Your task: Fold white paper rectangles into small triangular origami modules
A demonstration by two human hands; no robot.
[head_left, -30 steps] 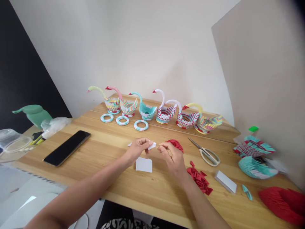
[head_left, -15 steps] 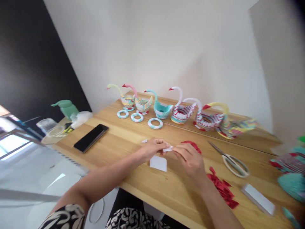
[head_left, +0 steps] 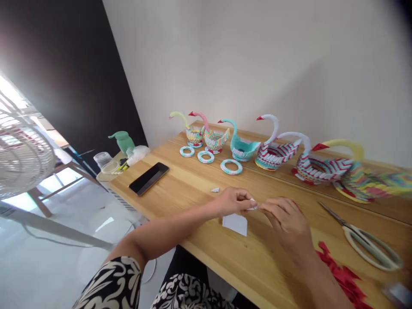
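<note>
My left hand (head_left: pixel 236 201) pinches a small folded piece of white paper (head_left: pixel 253 205) between thumb and fingers. At the paper's right end, the closed fingertips of my right hand (head_left: pixel 285 216) grip it too. Just below, white paper slips (head_left: pixel 235 224) lie on the wooden table (head_left: pixel 189 210). A small folded white paper triangle (head_left: pixel 215 189) rests to the left of my hands. Something red is mostly hidden behind my right hand. Red folded paper pieces (head_left: pixel 344 274) lie beside my right forearm, and scissors (head_left: pixel 363 238) lie to its right.
Several paper swans (head_left: pixel 244 149) stand in a row along the back. In front of them are paper rings (head_left: pixel 231 166). A black phone (head_left: pixel 149 178) lies at the left. Past the table's left edge are a green container (head_left: pixel 124 141) and a white fan (head_left: pixel 24 154).
The view has swung left, so things appear further right and the fan has come into view. Both hands keep hold of the small white paper.
</note>
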